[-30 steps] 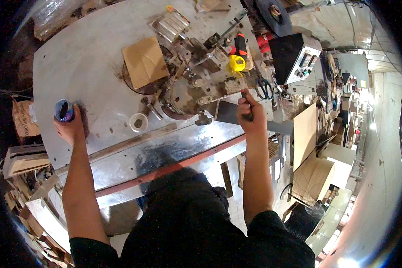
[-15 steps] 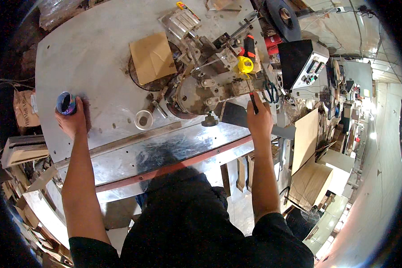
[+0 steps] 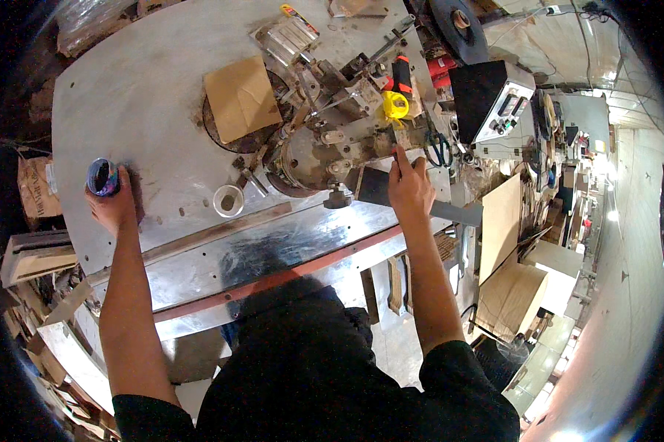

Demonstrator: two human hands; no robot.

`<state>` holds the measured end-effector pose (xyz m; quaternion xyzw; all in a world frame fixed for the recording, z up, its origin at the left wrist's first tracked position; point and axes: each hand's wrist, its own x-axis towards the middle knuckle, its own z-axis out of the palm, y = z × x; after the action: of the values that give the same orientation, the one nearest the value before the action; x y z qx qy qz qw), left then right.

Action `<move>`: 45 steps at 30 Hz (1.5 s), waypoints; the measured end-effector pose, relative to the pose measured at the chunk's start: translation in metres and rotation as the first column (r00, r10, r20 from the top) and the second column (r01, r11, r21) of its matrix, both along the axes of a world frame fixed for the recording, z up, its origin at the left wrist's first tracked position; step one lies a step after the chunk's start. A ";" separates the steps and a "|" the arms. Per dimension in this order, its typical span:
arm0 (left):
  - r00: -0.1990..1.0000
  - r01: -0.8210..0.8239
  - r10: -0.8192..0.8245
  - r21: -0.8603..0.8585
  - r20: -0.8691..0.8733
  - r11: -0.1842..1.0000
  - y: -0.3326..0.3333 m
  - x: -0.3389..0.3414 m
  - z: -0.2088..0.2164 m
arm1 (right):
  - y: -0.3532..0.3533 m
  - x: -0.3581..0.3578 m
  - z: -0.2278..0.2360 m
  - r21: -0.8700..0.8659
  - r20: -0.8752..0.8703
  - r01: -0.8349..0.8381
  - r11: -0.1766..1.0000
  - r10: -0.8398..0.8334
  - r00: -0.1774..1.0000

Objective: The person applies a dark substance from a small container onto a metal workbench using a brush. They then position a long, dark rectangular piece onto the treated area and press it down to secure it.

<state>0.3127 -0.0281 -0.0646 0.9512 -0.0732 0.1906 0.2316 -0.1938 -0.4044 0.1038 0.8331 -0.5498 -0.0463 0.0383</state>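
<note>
At the left of the metal table, my left hand is wrapped round a shiny dark blue and purple cup-like container, its open top facing up. My right hand is at the front right of a metal machine, fingers pointing away from me. A slim red-and-black tool is at its index fingertip; only a small red bit shows, the rest hidden by the hand. Beneath that hand lies a dark flat plate. Between my hands stands a small white cup with something greyish inside.
A square brown board lies on a round plate beside the machine. Behind my right hand are a yellow tape measure, an orange-and-black handled tool and scissors. A black control box stands farther right. A red strip edges the table.
The whole view has shifted slightly left. My right hand has turned and moved a little left, covering the tool's black handle that showed before. My left hand keeps hold of the container.
</note>
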 end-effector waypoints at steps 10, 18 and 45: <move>0.998 -0.011 0.011 0.006 -0.063 1.000 -0.006 -0.014 0.019 | 0.008 -0.002 0.008 0.090 0.007 0.048 0.995 -0.049 0.999; 0.996 0.008 -0.007 0.013 -0.093 1.000 -0.011 -0.017 0.023 | 0.023 -0.009 0.027 0.176 -0.050 0.120 0.977 -0.112 0.992; 0.990 0.016 -0.030 -0.102 -0.139 0.995 -0.008 -0.026 0.046 | -0.110 0.109 -0.023 -0.112 0.214 -0.398 0.910 0.413 0.885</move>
<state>0.2868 -0.0362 -0.0189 0.9485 -0.0582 0.1241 0.2857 -0.0845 -0.5140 0.0807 0.9276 -0.3652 0.0786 0.0093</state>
